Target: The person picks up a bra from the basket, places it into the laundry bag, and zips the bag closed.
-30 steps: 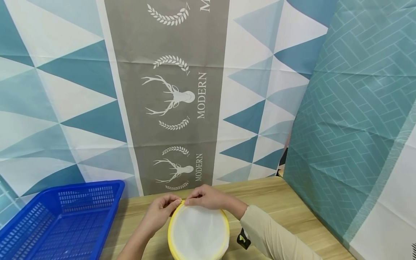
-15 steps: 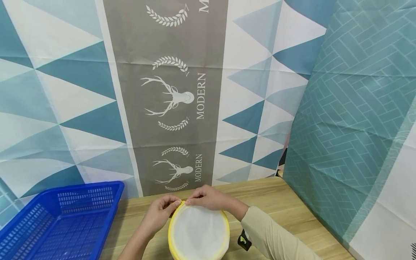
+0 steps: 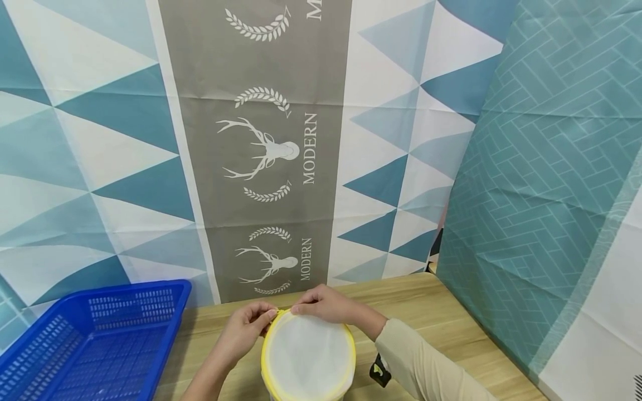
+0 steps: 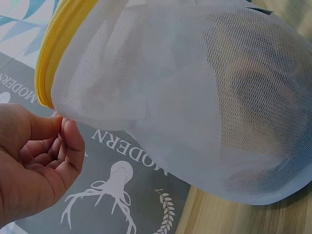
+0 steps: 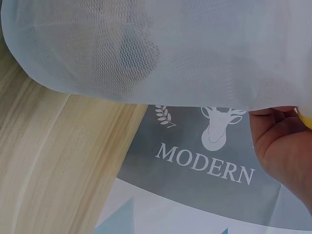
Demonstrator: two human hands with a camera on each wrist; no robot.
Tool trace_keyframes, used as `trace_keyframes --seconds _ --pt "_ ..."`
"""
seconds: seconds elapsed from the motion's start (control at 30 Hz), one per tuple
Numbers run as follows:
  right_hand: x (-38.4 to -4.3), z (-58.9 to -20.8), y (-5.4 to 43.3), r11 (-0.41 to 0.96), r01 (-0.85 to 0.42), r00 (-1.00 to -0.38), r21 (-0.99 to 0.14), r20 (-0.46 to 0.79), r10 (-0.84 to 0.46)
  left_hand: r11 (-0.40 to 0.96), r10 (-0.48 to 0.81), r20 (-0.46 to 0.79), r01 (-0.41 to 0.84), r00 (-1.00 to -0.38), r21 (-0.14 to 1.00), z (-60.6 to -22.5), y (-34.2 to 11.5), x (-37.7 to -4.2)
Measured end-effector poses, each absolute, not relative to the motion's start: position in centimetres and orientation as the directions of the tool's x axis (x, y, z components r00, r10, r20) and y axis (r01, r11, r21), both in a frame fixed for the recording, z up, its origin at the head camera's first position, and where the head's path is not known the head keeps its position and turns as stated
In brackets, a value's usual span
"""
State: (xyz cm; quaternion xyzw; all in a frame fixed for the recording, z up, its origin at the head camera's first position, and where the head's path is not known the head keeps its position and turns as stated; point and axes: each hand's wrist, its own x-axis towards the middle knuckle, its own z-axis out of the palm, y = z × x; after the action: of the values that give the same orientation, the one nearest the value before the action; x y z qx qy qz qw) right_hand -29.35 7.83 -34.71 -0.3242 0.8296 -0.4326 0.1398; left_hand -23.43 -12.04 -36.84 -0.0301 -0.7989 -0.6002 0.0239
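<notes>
A white mesh laundry bag with a yellow zippered rim stands at the bottom middle of the head view, its round end facing up. My left hand pinches the far left of the rim between thumb and forefinger. Just to its right, my right hand pinches the same rim, thumb on the white top. In the left wrist view, the bag's side hangs below the rim, and dim brown and dark shapes show through the mesh. The right wrist view has my right hand curled at the bag's edge.
A blue perforated plastic basket stands to the left on the wooden table. Behind the table hangs a patterned cloth, with a green one on the right. A small black item shows beside the right sleeve.
My right hand has slid slightly right along the rim, widening the small gap to my left hand. The bag has shifted slightly right. My left hand has barely moved.
</notes>
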Motion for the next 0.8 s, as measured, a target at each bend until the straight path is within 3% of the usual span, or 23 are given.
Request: trace_keyframes --seconds 0.33,0.8 --pt "-29.0 -34.5 7.4 0.425 -0.336 -0.788 -0.84 0.004 -0.616 0.285 0.031 0.09 0.095 -0.995 0.954 -36.8 -11.8 -23.5" --pt "-29.0 -34.3 6.8 0.415 -0.395 -0.736 -0.82 0.012 -0.677 0.305 0.073 0.101 0.119 -0.992 0.945 -36.4 -12.0 -23.5"
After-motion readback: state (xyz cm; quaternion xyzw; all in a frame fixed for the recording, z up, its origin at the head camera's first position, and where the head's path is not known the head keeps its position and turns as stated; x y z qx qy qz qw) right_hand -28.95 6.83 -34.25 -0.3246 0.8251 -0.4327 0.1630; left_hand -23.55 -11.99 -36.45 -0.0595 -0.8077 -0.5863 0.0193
